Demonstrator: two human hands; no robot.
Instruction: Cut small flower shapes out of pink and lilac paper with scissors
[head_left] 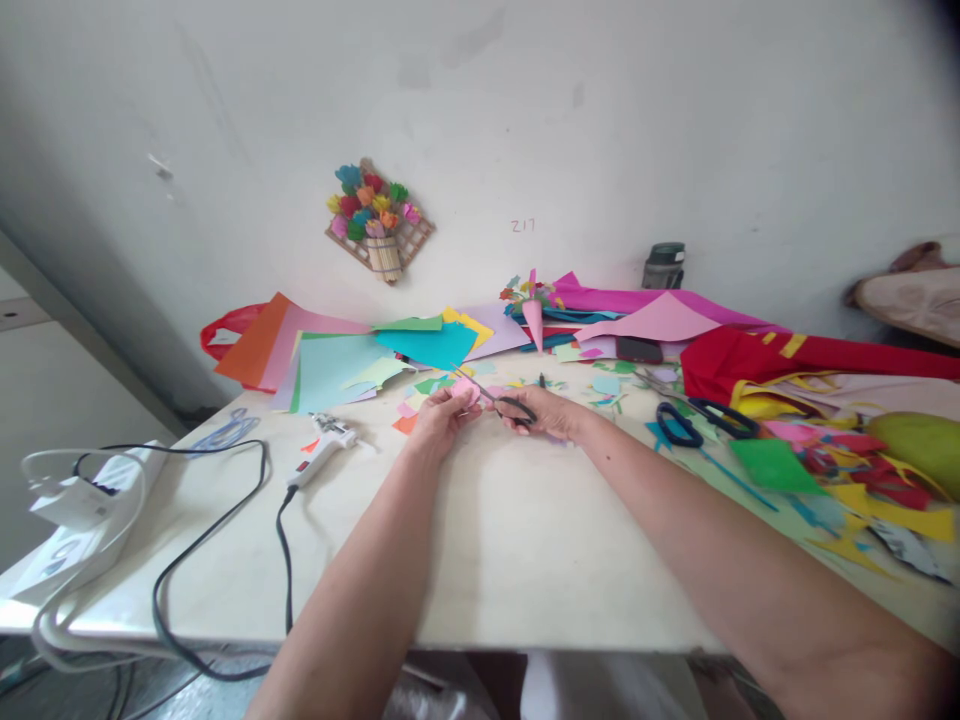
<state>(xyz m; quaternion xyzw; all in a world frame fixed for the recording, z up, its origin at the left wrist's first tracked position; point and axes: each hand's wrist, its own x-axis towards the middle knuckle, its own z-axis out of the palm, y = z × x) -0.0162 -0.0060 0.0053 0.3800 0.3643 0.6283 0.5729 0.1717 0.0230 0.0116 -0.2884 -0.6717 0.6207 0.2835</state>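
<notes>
My left hand (440, 420) pinches a small piece of pink paper (466, 391) above the middle of the table. In my right hand (541, 412) is a pair of scissors (517, 408) with dark handles, fingers wrapped around the loops. The blades point up and left, right at the pink paper; whether they are cutting into it I cannot tell. Small paper scraps (431, 385) in several colours lie on the table just behind both hands.
A glue gun (324, 450) with a black cord lies left, near a white power strip (97, 520). Coloured sheets (337, 365) spread along the back. Larger scissors (705, 420) and paper scraps (847, 460) lie right, by a phone (638, 350). A paper flower cone (532, 322) stands behind.
</notes>
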